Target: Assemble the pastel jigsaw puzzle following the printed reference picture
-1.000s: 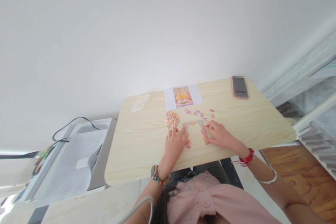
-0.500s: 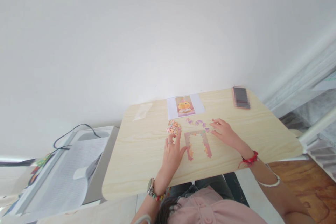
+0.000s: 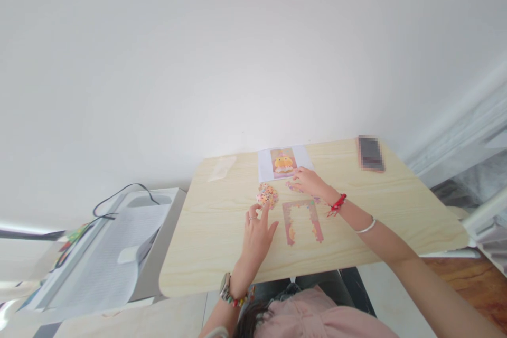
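My left hand (image 3: 256, 232) has its forefinger stretched onto a heap of loose jigsaw pieces (image 3: 266, 194), thumb spread out to the side. Its other fingers are slightly bent, and it holds nothing I can see. Above the purple jigsaw pieces (image 3: 293, 187), my right hand (image 3: 311, 181) reaches leftward, fingers apart, their tips by the lower edge of the printed picture sheet (image 3: 264, 161). That sheet shows a yellow figure. The right hand and wrist hide part of the purple pieces. Between my arms lies a joined jigsaw border (image 3: 288, 222) with three sides, its gap facing me.
A phone (image 3: 371, 153) lies at the table's back right. A clear plastic bag or sheet (image 3: 222, 168) is at the back left of the wooden table (image 3: 198, 243). Left of the table stands a white unit with papers (image 3: 106, 253) and a black cable (image 3: 119, 193).
My right hand has moved left and away from me, from the right end of the purple pieces to the picture sheet's edge. My left hand stays by the heap. The view has shifted slightly.
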`<state>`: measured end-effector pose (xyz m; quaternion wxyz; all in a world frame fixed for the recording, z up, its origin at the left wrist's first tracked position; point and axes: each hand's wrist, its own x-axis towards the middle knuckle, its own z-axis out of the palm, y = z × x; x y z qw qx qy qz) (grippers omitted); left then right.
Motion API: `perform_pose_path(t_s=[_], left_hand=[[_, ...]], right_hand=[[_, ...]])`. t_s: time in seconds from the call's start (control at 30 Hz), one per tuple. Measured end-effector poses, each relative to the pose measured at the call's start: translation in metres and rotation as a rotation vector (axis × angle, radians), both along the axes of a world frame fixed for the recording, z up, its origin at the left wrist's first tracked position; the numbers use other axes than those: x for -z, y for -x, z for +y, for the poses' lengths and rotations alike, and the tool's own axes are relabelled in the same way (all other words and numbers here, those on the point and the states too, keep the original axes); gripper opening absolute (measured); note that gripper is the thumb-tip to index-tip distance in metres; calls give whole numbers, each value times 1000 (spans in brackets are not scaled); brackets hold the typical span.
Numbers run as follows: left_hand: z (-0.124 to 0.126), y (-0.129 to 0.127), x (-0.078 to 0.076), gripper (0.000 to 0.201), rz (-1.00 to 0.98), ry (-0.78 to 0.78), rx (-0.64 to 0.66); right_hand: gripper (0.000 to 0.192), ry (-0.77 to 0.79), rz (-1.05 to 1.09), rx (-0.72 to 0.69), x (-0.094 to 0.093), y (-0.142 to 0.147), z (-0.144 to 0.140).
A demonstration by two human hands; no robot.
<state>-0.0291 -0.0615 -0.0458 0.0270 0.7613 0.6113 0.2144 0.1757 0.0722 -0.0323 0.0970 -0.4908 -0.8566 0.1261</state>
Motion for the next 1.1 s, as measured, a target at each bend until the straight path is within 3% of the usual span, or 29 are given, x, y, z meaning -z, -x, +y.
perform_pose_path(t_s=[0.13,0.23,0.33,0.43,0.6,0.83,1.1], left_hand=[[-1,2,-2,51,-2,-5,-17],[-1,4,-3,51,-6,-3,-25],[-1,7,0,50,-8,5,-27],[-1,10,3,49,-8,9,-30],[3,9,5,46,-7,0,-26],[5,3,-3,44,-7,-18,-8],[4,10,4,45,17,-22,-16]], right_hand=[[19,-19,-43,43,6,23,2],[18,-9,-3,29,8,20,2],[21,-33,104,48,4,-9,3],[17,-62,149,122,1,-56,-1],[14,33,173,189,12,-115,-27],[15,22,304,169,24,-106,-63],[17,-32,300,334,31,-108,-43]])
